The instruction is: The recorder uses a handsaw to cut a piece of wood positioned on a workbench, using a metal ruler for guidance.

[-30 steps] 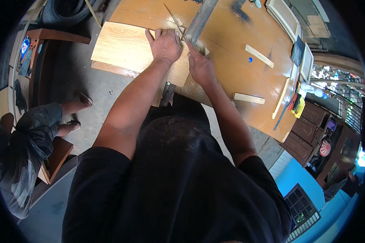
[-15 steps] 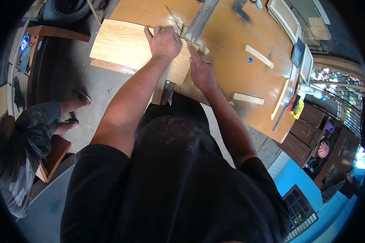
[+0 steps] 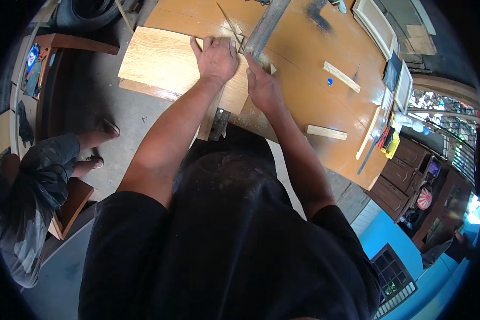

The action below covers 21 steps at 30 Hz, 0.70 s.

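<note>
A light wood-grained board lies across the near left part of the orange-brown worktable. My left hand presses down on its right part, fingers spread out flat. Just right of it, my right hand is closed, forefinger pointing away from me, around what appears to be a hand saw. Its thin dark blade shows nearly edge-on, running away to the left beyond my fingertips. The handle is hidden in my grip. Small wood offcuts and pale dust lie around the blade.
A thick grey bar crosses the table beyond my right hand. Wood strips and a small blue piece lie to the right, tools with a yellow handle at the right edge. Another person is at the left; tires stand behind.
My right hand has moved slightly away from me, and the blade's far end reaches a little farther out. My left hand stays on the board, nearly unmoved.
</note>
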Each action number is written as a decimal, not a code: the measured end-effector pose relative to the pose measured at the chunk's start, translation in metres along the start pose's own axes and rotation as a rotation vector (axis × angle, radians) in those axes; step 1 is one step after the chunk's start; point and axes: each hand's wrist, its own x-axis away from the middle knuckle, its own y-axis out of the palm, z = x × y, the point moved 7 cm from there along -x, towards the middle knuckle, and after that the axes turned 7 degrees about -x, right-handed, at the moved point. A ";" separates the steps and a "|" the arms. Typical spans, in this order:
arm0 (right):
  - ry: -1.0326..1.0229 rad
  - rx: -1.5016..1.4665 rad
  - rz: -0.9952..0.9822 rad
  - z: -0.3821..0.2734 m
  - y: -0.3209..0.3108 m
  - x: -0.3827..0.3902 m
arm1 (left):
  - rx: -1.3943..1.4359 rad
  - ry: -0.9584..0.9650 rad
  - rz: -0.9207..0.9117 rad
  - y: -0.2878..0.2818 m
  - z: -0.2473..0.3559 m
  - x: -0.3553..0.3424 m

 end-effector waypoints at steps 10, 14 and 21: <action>-0.272 0.189 0.130 -0.011 -0.032 0.109 | 0.007 -0.013 0.059 -0.002 -0.006 0.005; 0.094 0.049 -0.055 0.003 -0.008 0.037 | 0.028 -0.009 -0.016 -0.009 0.000 0.004; 0.066 0.140 -0.054 -0.004 -0.005 0.037 | -0.030 -0.039 -0.024 0.002 -0.005 0.005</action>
